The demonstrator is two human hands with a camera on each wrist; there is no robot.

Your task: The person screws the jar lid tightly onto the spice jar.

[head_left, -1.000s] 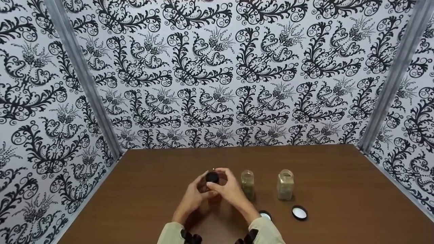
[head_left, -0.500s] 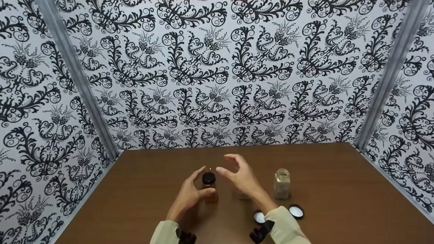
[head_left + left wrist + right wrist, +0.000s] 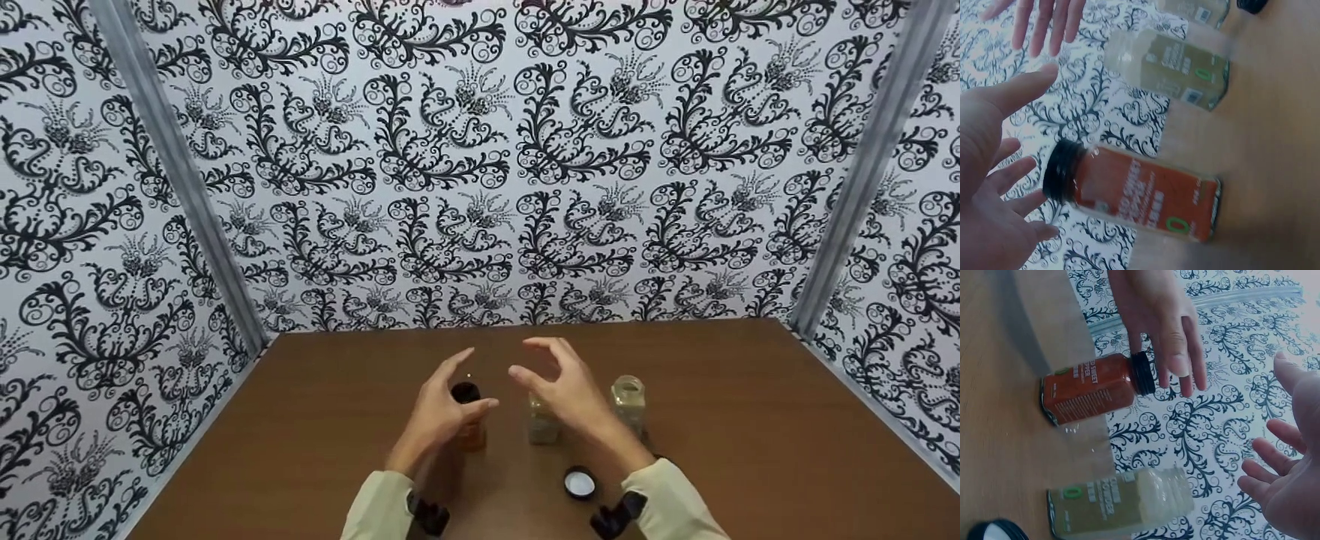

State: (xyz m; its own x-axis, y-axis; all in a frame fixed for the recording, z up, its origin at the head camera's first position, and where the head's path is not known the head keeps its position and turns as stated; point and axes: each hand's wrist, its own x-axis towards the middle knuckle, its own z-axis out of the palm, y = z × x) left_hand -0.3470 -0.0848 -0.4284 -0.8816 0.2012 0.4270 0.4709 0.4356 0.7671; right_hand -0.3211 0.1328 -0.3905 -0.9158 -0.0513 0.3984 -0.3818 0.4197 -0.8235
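Observation:
A square glass spice jar of red powder [image 3: 1145, 194], its black cap [image 3: 1064, 171] on, stands upright on the table. My left hand [image 3: 439, 405] is beside and above this jar, fingers and thumb spread, with the jar standing free in both wrist views. My right hand [image 3: 566, 390] hovers to the right with parted fingers and holds nothing. In the head view it overlaps an uncapped jar of greenish-tan powder [image 3: 543, 429]. Farther right stands another uncapped jar, of pale powder [image 3: 628, 391], partly covered by the right wrist.
A black lid with a white lining [image 3: 580, 483] lies upturned near the right wrist. The right sleeve [image 3: 671, 502] hides nearly all of a second lid. Patterned walls [image 3: 450, 225] enclose the brown table [image 3: 322, 435] at the back and sides.
Both hands were around the capped red jar, fingers at its cap. They have come apart: the right hand moved off to the right, and the left loosened and lifted slightly.

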